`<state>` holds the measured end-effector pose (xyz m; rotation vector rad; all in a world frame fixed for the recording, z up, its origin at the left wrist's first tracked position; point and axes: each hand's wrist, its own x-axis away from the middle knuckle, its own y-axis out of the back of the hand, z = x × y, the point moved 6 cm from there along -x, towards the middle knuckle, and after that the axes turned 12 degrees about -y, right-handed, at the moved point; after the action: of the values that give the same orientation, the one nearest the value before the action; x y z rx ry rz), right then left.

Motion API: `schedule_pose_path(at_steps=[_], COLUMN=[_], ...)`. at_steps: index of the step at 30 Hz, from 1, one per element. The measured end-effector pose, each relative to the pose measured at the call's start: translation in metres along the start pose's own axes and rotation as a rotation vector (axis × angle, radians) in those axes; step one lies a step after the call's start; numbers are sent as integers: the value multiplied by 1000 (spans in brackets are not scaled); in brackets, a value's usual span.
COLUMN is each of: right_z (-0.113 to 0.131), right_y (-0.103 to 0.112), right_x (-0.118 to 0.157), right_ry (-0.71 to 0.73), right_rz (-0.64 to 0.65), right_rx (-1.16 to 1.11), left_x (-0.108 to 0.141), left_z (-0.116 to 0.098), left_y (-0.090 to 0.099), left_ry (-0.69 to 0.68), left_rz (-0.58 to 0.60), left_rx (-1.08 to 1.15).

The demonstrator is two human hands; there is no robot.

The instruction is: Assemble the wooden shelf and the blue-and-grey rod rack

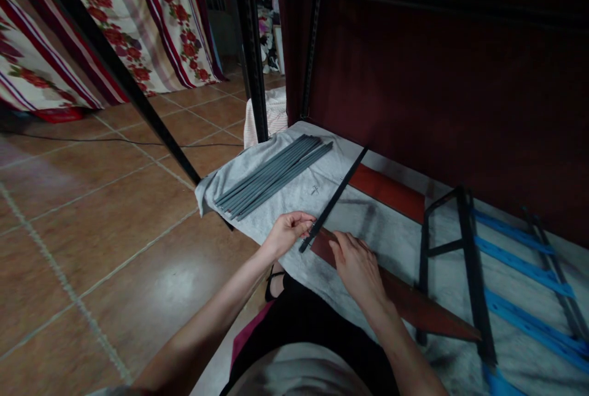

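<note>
My left hand point(291, 233) sets a narrow grip, fingertips pinched at the near end of the black bar point(338, 196); I cannot tell whether they hold a small part. My right hand point(358, 261) grips the near board point(414, 301) by its left end. The bar lies diagonally at the left ends of the near board and far board point(389, 192). Screws point(315, 190) and grey rods point(271, 181) lie left of the bar on the cloth point(257, 230).

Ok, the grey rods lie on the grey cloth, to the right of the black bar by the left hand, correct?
Wrong side: the head view shows the grey rods left of that black bar; they do lie on the grey cloth.
</note>
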<state>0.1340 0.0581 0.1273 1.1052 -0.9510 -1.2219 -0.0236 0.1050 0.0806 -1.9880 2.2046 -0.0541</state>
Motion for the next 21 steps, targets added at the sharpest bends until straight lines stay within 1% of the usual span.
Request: schedule_pose_path(at_steps=[2, 7, 10, 14, 17, 21], right_z=[1, 0, -1, -1, 0, 0], right_y=[1, 0, -1, 0, 1, 0], right_x=[0, -2, -3, -3, -3, -2], right_ry=[0, 1, -9, -9, -4, -2], right_rz=[5, 21, 32, 27, 19, 19], right_rx=[-6, -10, -13, -2, 6, 13], left_x=[1, 0, 1, 5, 7, 5], left_z=[1, 11, 11, 2, 1, 6], left_y=[0, 1, 0, -3, -3, -2], left_ry=[11, 5, 10, 27, 38, 39], left_rz=[-17, -112, -96, -41, -60, -111], left_rx=[19, -15, 11, 53, 57, 17])
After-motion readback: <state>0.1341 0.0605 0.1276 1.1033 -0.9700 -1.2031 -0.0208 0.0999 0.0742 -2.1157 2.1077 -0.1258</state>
